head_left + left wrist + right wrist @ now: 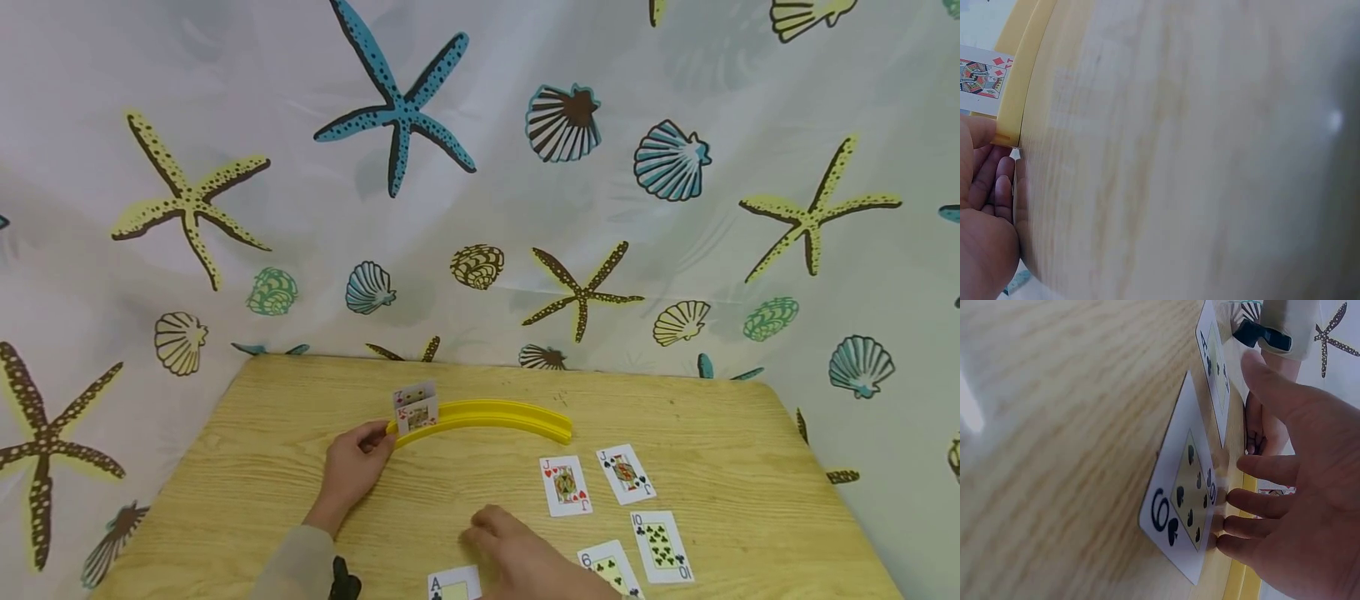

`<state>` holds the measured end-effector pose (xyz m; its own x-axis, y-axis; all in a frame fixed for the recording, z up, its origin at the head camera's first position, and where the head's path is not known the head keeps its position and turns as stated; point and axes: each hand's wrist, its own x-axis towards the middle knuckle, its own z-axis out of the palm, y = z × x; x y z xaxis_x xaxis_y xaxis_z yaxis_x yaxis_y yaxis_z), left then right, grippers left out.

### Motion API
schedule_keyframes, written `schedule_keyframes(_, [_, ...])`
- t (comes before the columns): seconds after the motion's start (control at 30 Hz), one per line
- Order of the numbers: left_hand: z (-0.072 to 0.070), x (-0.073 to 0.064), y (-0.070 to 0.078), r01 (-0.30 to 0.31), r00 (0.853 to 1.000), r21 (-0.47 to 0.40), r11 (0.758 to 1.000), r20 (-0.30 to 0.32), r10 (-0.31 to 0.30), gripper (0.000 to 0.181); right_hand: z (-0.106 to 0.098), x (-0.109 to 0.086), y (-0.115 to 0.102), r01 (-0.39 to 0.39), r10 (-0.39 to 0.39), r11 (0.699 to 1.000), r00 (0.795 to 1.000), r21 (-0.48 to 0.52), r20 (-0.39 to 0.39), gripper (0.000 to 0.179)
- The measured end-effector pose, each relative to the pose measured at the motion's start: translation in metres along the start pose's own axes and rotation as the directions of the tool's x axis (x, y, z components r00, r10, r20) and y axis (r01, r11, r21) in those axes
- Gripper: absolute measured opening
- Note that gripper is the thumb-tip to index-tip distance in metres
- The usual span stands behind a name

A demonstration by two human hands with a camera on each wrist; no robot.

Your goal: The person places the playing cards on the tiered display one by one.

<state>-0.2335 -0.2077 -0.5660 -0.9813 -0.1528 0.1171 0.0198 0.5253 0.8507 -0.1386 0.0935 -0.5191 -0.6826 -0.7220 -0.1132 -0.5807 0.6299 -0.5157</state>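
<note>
Yellow rack (510, 412) lies on table's (712, 433) far half: curved, grooved, king of diamonds (417, 417) standing in it, second card (414, 392) behind. Left hand (357, 462) pinches its end; right hand (519, 554) spread, over table's near side.

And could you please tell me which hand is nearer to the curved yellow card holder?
Left: the left hand holds the curved yellow card holder at its left end; the right hand is apart from it, closer to the person.
</note>
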Motion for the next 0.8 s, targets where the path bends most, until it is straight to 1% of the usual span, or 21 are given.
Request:
schedule_keyframes(0.1, [-0.001, 0.0, 0.0, 0.003, 1.0, 0.001, 1.0, 0.003, -0.003, 0.031, 0.003, 0.0, 0.002, 0.06, -0.061, 0.996, 0.998, -0.069, -0.007, 0.078])
schedule_keyframes(0.17, [-0.001, 0.001, 0.0, 0.002, 1.0, -0.001, 1.0, 0.007, -0.002, 0.031, 0.008, -0.001, 0.005, 0.106, -0.11, 0.986, 0.994, -0.13, -0.027, 0.074])
schedule_keyframes(0.27, [-0.002, 0.001, 0.0, -0.002, 1.0, -0.003, 1.0, 0.011, 0.002, 0.031, 0.01, -0.001, 0.006, 0.121, -0.129, 0.979, 0.991, -0.161, -0.038, 0.074])
schedule_keyframes(0.33, [-0.003, 0.001, 0.0, -0.002, 1.0, -0.001, 1.0, 0.011, 0.002, 0.032, 0.012, -0.001, 0.006, 0.124, -0.135, 0.977, 0.99, -0.174, -0.049, 0.074])
schedule_keyframes(0.4, [-0.003, 0.001, 0.0, -0.001, 1.0, 0.004, 1.0, 0.009, 0.001, 0.032, 0.011, -0.001, 0.004, 0.104, -0.112, 0.981, 0.993, -0.164, -0.043, 0.077])
schedule_keyframes(0.47, [-0.003, 0.001, 0.0, -0.001, 1.0, 0.011, 1.0, 0.006, 0.0, 0.032, 0.012, 0.0, 0.005, 0.101, -0.111, 0.98, 0.992, -0.169, -0.054, 0.077])
schedule_keyframes(0.6, [-0.002, 0.001, 0.001, -0.003, 1.0, 0.003, 1.0, 0.001, 0.003, 0.031, 0.011, -0.001, 0.005, 0.087, -0.097, 0.987, 0.992, -0.137, -0.074, 0.076])
schedule_keyframes(0.63, [-0.002, 0.001, 0.001, -0.002, 1.0, 0.0, 1.0, 0.001, 0.002, 0.031, 0.012, 0.0, 0.007, 0.093, -0.105, 0.987, 0.991, -0.133, -0.084, 0.073])
schedule_keyframes(0.73, [-0.001, 0.001, 0.001, -0.006, 1.0, -0.014, 1.0, -0.001, 0.006, 0.03, 0.011, 0.0, 0.007, 0.073, -0.081, 0.993, 0.993, -0.097, -0.083, 0.068])
schedule_keyframes(0.8, [-0.001, 0.001, 0.001, -0.013, 1.0, -0.018, 1.0, 0.0, 0.013, 0.03, 0.011, 0.001, 0.007, 0.062, -0.071, 0.993, 0.994, -0.098, -0.083, 0.066])
